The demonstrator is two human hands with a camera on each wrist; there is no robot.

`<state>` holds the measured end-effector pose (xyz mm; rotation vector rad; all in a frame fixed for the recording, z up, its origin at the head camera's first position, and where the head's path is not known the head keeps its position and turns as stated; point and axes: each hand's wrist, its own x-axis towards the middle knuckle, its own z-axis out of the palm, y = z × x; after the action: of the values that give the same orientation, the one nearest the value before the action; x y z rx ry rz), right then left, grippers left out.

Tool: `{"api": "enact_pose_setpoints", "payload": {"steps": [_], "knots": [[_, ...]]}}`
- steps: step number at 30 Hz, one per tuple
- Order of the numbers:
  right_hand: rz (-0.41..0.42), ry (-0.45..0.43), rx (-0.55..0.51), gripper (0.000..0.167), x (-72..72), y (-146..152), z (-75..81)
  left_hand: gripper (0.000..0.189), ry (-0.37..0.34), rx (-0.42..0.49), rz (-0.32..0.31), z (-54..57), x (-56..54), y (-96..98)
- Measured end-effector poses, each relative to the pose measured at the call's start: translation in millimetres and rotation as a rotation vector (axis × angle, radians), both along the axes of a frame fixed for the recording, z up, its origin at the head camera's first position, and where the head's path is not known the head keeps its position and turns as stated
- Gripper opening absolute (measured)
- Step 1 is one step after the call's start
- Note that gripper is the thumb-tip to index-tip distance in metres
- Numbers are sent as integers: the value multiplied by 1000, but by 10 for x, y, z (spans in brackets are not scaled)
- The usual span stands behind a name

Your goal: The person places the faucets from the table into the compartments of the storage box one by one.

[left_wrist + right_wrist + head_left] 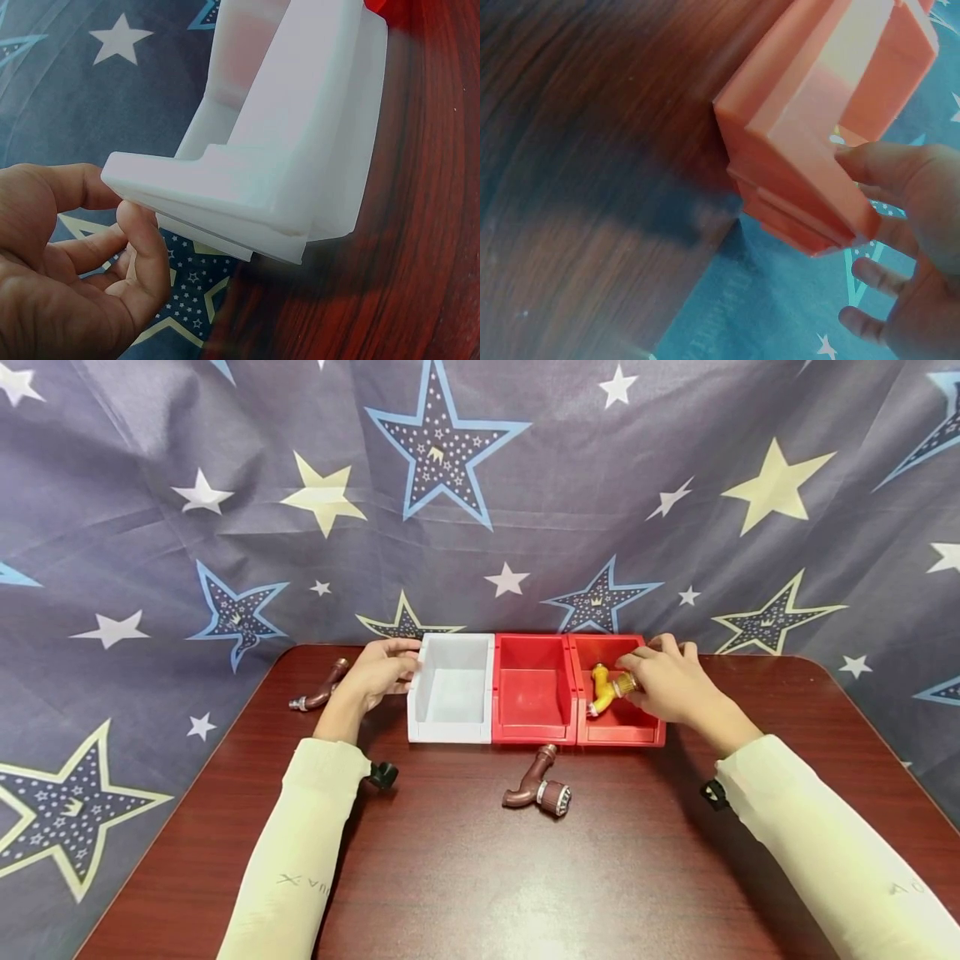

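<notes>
A white open-front bin (453,732) stands at the left of a joined row, and my left hand (380,672) pinches its upper rear corner. Close up in the left wrist view, that bin's rim (172,176) lies between curled fingers. My right hand (670,681) grips the side wall of the right-hand red bin (626,734), one digit reaching inside and others outside, as the right wrist view of the bin wall (810,142) shows. Inside this bin leans a yellow tap (602,692), its ribbed knob right beside my right fingers. The middle red bin (531,732) holds nothing.
A brown tap (534,783) with a round knob lies on the dark red wooden table (450,860) in front of the bins. Another brown tap (322,687) lies at the far left. Behind the table hangs a star-patterned cloth (525,543).
</notes>
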<state>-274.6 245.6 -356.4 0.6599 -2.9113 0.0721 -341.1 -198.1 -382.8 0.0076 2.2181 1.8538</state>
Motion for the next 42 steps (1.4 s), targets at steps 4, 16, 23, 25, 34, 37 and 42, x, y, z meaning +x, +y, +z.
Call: {"api": "enact_pose_setpoints", "payload": {"steps": [4,16,23,25,34,37,42], "knots": [[-4,23,-19,45,26,32,26,52,1,-1,8,-5,-8,3],[5,63,-37,49,172,53,114,52,-6,6,11,-13,2,2],[47,110,-49,50,253,-9,116,54,-3,3,6,-3,7,2],[68,129,-59,49,282,-36,115,54,-3,3,4,3,7,5],[179,210,-84,54,431,-173,69,54,-11,6,-8,15,4,3],[209,221,-82,57,485,-216,41,54,-13,9,-7,15,4,2],[272,228,-72,59,586,-287,2,54,-16,8,-6,21,6,6]]}}
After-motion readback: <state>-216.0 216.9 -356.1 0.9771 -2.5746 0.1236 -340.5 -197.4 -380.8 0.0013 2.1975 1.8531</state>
